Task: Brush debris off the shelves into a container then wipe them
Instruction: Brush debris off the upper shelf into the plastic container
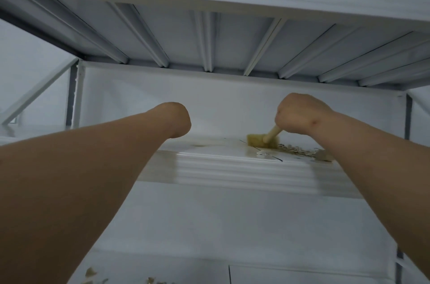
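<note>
From the head view, the right hand (300,116) grips a brush (263,140) on the shelf (221,162); debris (300,152) lies just right of its fingers. The left hand (178,119) (fingers hidden) cannot be judged.

Brush (261,139) on shelf (223,162), debris (295,151) (scattered) just right.

Shelf (232,167) — glossy white, front lip ribbed with pale reflected bands. Upper shelf (209,34) underside: light grey-white panels crossed by white ribs. Brush (260,140): head dull yellow-tan, handle pale wood. Debris (300,152) — mixed beige, tan and grey flakes. Lower shelf (302,274) white, with yellowish-tan debris scraps (93,275).
</note>
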Demonstrator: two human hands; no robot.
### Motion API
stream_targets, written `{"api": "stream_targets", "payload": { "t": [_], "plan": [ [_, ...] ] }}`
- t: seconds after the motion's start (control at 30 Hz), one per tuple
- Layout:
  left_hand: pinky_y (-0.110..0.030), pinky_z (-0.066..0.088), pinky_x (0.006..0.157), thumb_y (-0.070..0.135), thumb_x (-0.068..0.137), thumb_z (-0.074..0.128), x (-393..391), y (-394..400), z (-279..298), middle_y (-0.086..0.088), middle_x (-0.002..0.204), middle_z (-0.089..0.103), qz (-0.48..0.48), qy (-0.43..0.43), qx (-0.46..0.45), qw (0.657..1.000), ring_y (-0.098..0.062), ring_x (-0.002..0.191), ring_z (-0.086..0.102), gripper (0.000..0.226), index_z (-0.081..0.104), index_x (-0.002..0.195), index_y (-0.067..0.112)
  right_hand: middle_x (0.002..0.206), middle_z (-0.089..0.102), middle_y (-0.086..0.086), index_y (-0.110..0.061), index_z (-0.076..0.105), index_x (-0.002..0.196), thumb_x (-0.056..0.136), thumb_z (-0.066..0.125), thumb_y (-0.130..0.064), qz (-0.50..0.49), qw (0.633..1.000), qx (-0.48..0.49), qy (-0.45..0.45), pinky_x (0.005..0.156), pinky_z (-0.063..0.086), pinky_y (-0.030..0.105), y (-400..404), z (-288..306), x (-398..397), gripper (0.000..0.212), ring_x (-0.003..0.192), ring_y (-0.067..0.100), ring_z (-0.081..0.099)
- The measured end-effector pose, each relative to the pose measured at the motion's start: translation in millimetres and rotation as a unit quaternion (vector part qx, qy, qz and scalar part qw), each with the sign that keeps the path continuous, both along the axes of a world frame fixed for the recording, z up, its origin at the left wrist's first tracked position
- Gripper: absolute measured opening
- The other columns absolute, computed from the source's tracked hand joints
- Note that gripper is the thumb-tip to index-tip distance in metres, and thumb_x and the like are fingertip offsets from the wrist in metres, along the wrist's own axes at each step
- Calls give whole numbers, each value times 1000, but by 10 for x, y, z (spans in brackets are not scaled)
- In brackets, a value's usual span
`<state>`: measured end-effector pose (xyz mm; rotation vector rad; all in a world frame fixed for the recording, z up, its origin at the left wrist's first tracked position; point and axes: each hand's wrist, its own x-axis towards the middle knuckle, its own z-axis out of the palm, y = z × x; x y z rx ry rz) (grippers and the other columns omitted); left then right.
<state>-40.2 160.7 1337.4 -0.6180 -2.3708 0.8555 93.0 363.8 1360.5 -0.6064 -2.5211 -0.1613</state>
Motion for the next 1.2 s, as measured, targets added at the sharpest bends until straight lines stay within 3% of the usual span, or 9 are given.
{"api": "stream_targets", "payload": {
  "t": [0.13, 0.3, 0.47, 0.63, 0.7, 0.83, 0.97, 1.1, 1.2],
  "plan": [
    [-25, 42, 72, -7, 88, 44, 30, -57, -27, -7, 86, 48, 15, -11, 32, 999, -22, 79, 48, 30, 42, 62, 6, 78, 59, 3, -12, 63, 76, 86, 50, -21, 87, 994, 28, 59, 58, 37, 28, -358, -55, 23, 19, 75, 24, 57],
    [-28, 44, 90, 0, 91, 44, 103, -135, -56, -7, 99, 48, -11, 29, 31, 999, -25, 104, 53, 25, 64, 105, 5, 93, 67, 2, -16, 74, 98, 94, 51, -25, 245, 968, -25, 47, 79, 52, 35, -813, -164, 14, 25, 87, 21, 61],
    [-29, 45, 89, -4, 89, 43, 216, -176, -92, -10, 108, 50, -5, 20, 35, 999, -28, 106, 53, 23, 63, 95, 7, 105, 66, 6, -12, 71, 104, 92, 49, -20, 133, 991, 0, -19, 83, 51, 35, -481, -106, 183, 26, 98, 26, 62],
    [-26, 42, 73, -2, 91, 39, 227, -170, -123, -6, 97, 48, 12, -29, 107, 994, -23, 83, 49, 29, 42, 64, 9, 82, 62, 5, -14, 62, 72, 84, 50, -16, 37, 999, 17, 28, 53, 35, 27, -220, -57, 370, 18, 73, 23, 56],
    [-26, 41, 71, -1, 92, 37, 260, -143, -121, -6, 97, 49, 3, -31, 138, 990, -22, 84, 50, 22, 53, 79, 6, 79, 58, 4, -16, 59, 70, 88, 48, -17, 85, 995, 23, 54, 51, 32, 27, -365, -74, 352, 21, 73, 22, 53],
    [-26, 41, 75, 3, 93, 44, 502, -85, -109, -3, 90, 48, -25, -35, 166, 985, -21, 89, 49, 20, 63, 100, 7, 84, 65, 0, -14, 74, 95, 93, 54, -21, 250, 965, -56, 50, 65, 45, 27, -673, -137, 396, 21, 72, 13, 55],
    [-27, 46, 80, -2, 92, 37, 621, -10, -137, -8, 99, 51, -10, -58, 210, 976, -23, 86, 52, 24, 54, 75, 3, 101, 68, 8, -10, 72, 103, 90, 55, -20, 182, 983, -39, 11, 77, 49, 32, -450, -92, 552, 24, 84, 22, 58],
    [-28, 44, 80, -1, 95, 34, 788, 89, -114, -11, 103, 55, -2, -100, 245, 964, -23, 90, 52, 31, 58, 114, 0, 80, 60, 3, -9, 70, 88, 92, 51, -19, 91, 995, 16, 28, 56, 39, 30, -221, -71, 830, 22, 78, 23, 55],
    [-28, 43, 80, 2, 95, 33, 897, 200, -99, -9, 98, 52, -29, -105, 281, 953, -23, 89, 50, 31, 56, 116, 0, 72, 58, 0, -12, 72, 94, 96, 48, -21, 153, 984, -4, 87, 55, 39, 28, -234, -69, 997, 26, 67, 17, 54]
  ]
}}
